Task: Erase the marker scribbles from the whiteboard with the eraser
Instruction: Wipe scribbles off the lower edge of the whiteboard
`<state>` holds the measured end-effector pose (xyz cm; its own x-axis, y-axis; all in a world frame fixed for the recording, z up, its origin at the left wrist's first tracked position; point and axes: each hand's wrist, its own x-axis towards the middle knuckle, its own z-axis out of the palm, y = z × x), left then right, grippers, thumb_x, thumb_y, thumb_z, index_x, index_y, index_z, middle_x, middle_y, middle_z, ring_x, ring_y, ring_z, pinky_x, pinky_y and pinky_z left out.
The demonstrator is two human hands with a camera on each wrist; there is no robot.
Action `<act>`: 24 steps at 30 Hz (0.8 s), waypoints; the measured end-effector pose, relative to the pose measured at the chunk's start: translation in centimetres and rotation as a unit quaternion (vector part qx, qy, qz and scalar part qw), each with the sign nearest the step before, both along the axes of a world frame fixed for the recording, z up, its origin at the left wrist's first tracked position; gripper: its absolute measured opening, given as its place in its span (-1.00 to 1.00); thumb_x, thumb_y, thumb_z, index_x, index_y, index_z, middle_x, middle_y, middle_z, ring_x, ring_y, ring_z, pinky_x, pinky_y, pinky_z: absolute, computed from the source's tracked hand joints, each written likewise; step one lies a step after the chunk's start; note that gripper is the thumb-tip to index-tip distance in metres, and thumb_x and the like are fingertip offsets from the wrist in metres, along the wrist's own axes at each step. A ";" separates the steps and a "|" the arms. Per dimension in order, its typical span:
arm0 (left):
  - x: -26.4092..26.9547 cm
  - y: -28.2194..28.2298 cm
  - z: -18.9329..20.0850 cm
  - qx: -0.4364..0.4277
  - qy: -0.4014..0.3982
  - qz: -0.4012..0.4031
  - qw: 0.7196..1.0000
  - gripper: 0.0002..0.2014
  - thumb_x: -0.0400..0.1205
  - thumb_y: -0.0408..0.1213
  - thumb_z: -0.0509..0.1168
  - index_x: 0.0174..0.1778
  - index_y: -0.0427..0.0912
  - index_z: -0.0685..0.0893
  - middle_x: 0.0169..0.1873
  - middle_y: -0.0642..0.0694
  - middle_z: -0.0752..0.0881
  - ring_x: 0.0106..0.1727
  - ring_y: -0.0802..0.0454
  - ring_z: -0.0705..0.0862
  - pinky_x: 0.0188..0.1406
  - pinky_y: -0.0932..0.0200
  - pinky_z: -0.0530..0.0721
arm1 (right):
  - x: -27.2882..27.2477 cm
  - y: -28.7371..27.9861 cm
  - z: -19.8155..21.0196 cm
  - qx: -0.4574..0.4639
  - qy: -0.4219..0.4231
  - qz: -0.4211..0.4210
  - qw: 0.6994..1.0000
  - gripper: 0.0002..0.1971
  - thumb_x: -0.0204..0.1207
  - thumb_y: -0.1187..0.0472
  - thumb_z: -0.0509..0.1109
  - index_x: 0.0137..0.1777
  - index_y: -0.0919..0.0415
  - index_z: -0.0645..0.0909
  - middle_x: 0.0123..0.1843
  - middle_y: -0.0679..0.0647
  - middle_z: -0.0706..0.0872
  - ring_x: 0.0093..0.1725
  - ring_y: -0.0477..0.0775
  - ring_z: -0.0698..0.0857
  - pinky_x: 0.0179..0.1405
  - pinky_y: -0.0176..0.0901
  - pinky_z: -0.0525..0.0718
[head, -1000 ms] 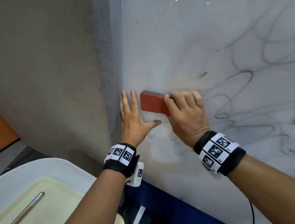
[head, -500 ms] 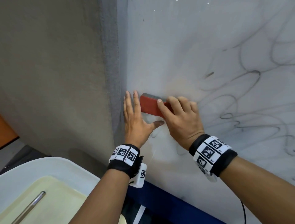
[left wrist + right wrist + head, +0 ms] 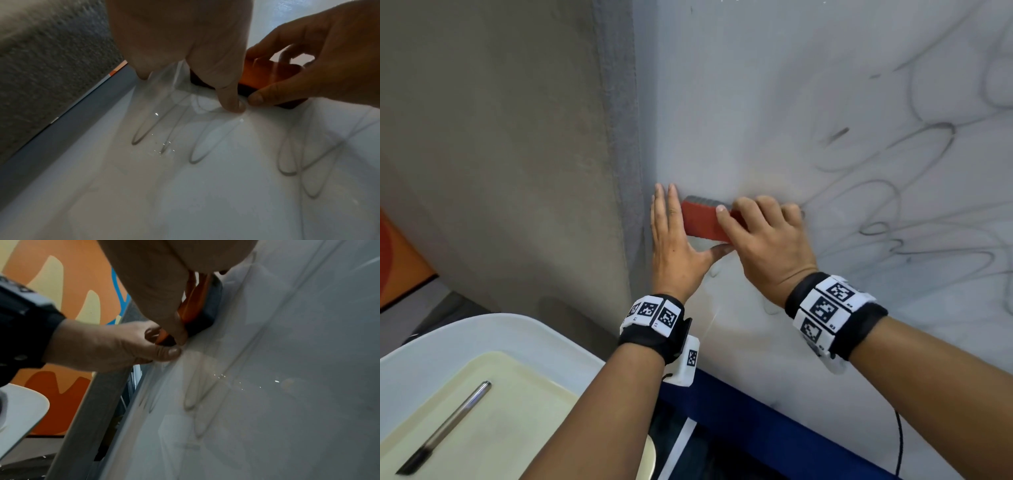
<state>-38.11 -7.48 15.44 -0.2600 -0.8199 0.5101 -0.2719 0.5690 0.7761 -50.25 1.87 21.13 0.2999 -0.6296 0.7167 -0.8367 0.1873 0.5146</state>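
The whiteboard (image 3: 756,102) stands upright, with faint black marker scribbles (image 3: 893,178) looping over its right half and below my hands (image 3: 197,146). My right hand (image 3: 763,236) grips a red eraser (image 3: 703,222) with a grey felt face and holds it against the board near the left edge. Flat on the board lies my left hand (image 3: 674,240), fingers straight, thumb stretched under the eraser. The eraser (image 3: 265,74) shows orange in the left wrist view, and again as the eraser (image 3: 197,301) in the right wrist view.
A grey textured partition (image 3: 616,137) borders the whiteboard on the left. Below left is a white table (image 3: 465,329) with a cream tray (image 3: 500,411) holding a pen (image 3: 445,428). A blue strip (image 3: 756,421) runs along the board's lower edge.
The right hand has slid the eraser left, so that it now meets the fingers of the left hand. The left hand has stayed flat near the board's edge.
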 end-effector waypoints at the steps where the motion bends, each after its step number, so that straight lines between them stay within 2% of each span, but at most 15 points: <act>1: 0.0 0.0 -0.2 0.005 0.001 0.002 1.000 0.30 0.29 0.29 0.56 0.78 -0.13 -0.07 0.77 -0.10 -0.13 0.77 0.02 -0.15 0.74 -0.15 0.12 | -0.1 -0.1 0.5 -0.002 0.003 0.001 1.000 -0.48 0.27 0.32 0.50 0.30 0.17 0.68 0.11 0.12 0.71 0.08 0.20 0.51 -0.11 0.08 0.35; 4: -0.2 0.1 -0.7 0.023 0.002 0.007 1.000 0.33 0.29 0.22 0.62 0.78 -0.12 -0.09 0.76 -0.02 -0.16 0.77 0.07 -0.15 0.73 -0.13 0.17 | -0.3 -0.5 1.5 -0.028 -0.017 -0.010 0.999 -0.47 0.26 0.27 0.52 0.31 0.17 0.68 0.14 0.14 0.71 0.11 0.20 0.49 -0.08 0.08 0.34; 7: -0.2 0.3 -1.1 0.031 0.002 0.006 0.999 0.33 0.28 0.23 0.62 0.78 -0.13 -0.09 0.76 0.00 -0.16 0.76 0.10 -0.14 0.71 0.08 0.13 | 0.1 -0.6 0.8 -0.039 -0.026 -0.018 0.999 -0.49 0.30 0.29 0.49 0.31 0.18 0.69 0.15 0.15 0.71 0.12 0.21 0.50 -0.09 0.07 0.34; 10: -0.2 0.5 -1.2 0.037 0.018 -0.001 0.999 0.33 0.24 0.38 0.48 0.78 -0.13 -0.08 0.76 -0.01 -0.14 0.76 0.10 -0.09 0.62 0.25 0.10 | 0.4 -0.6 -0.2 0.005 -0.001 -0.001 1.000 -0.54 0.36 0.34 0.32 0.29 0.20 0.69 0.13 0.14 0.73 0.06 0.24 0.62 -0.11 0.08 0.35; 12: -0.3 0.6 -1.4 0.043 0.028 0.000 0.999 0.33 0.22 0.42 0.43 0.78 -0.12 -0.08 0.76 0.01 -0.13 0.76 0.10 -0.06 0.57 0.31 0.12 | 0.4 -0.5 0.1 0.040 0.023 0.008 0.999 -0.52 0.34 0.35 0.27 0.29 0.20 0.68 0.14 0.13 0.71 0.05 0.23 0.62 -0.11 0.08 0.35; 14: -0.3 0.6 -1.7 0.046 0.029 0.001 0.999 0.34 0.22 0.34 0.52 0.78 -0.12 -0.07 0.76 0.01 -0.12 0.76 0.10 -0.06 0.58 0.29 0.11 | 0.4 -0.5 1.5 0.049 0.039 0.008 0.998 -0.47 0.25 0.31 0.37 0.29 0.18 0.66 0.15 0.11 0.70 0.04 0.21 0.60 -0.10 0.07 0.34; 16: -0.2 0.6 -1.8 0.055 0.025 0.004 0.998 0.34 0.24 0.21 0.62 0.78 -0.13 -0.08 0.76 0.03 -0.13 0.76 0.12 -0.08 0.59 0.30 0.07 | 0.4 -1.0 3.4 0.012 0.031 -0.002 0.999 -0.46 0.22 0.28 0.41 0.29 0.16 0.67 0.13 0.11 0.71 0.02 0.22 0.63 -0.09 0.05 0.32; 18: -0.1 0.6 -1.9 0.065 0.023 0.007 0.998 0.35 0.24 0.21 0.62 0.77 -0.14 -0.08 0.76 0.03 -0.13 0.75 0.13 -0.08 0.55 0.41 0.02 | 0.6 -1.7 4.5 -0.023 0.008 -0.009 1.000 -0.48 0.26 0.32 0.42 0.29 0.16 0.68 0.12 0.11 0.72 0.02 0.24 0.65 -0.09 0.06 0.31; 20: -0.2 0.6 -1.9 0.066 0.037 0.006 0.997 0.36 0.20 0.34 0.52 0.77 -0.17 -0.07 0.76 0.00 -0.11 0.75 0.12 -0.06 0.49 0.58 -0.04 | 0.9 -2.0 3.9 -0.030 0.001 -0.006 1.000 -0.52 0.32 0.32 0.39 0.30 0.18 0.68 0.12 0.13 0.72 0.03 0.23 0.62 -0.10 0.06 0.32; 22: -0.2 0.7 -2.0 0.055 0.044 0.007 0.997 0.37 0.18 0.42 0.43 0.77 -0.20 -0.05 0.77 -0.04 -0.07 0.76 0.08 -0.01 0.51 0.56 0.02 | 1.3 -2.0 1.7 0.002 0.008 0.009 1.000 -0.54 0.38 0.31 0.26 0.30 0.21 0.68 0.14 0.15 0.72 0.04 0.22 0.54 -0.11 0.06 0.33; 24: 0.1 0.6 -2.2 0.054 0.038 0.008 0.998 0.30 0.26 0.30 0.51 0.77 -0.21 -0.03 0.76 -0.08 -0.03 0.75 0.05 0.04 0.50 0.50 0.08 | 1.6 -1.4 -0.4 0.051 0.015 0.014 0.999 -0.51 0.41 0.33 0.12 0.29 0.23 0.68 0.15 0.14 0.71 0.05 0.22 0.49 -0.10 0.07 0.36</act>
<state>-38.05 -6.89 13.28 -0.2101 -0.8748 0.4364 -0.2187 0.4772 0.8512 -48.65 0.44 20.77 0.3385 -0.6896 0.6402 -0.8251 0.1096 0.5543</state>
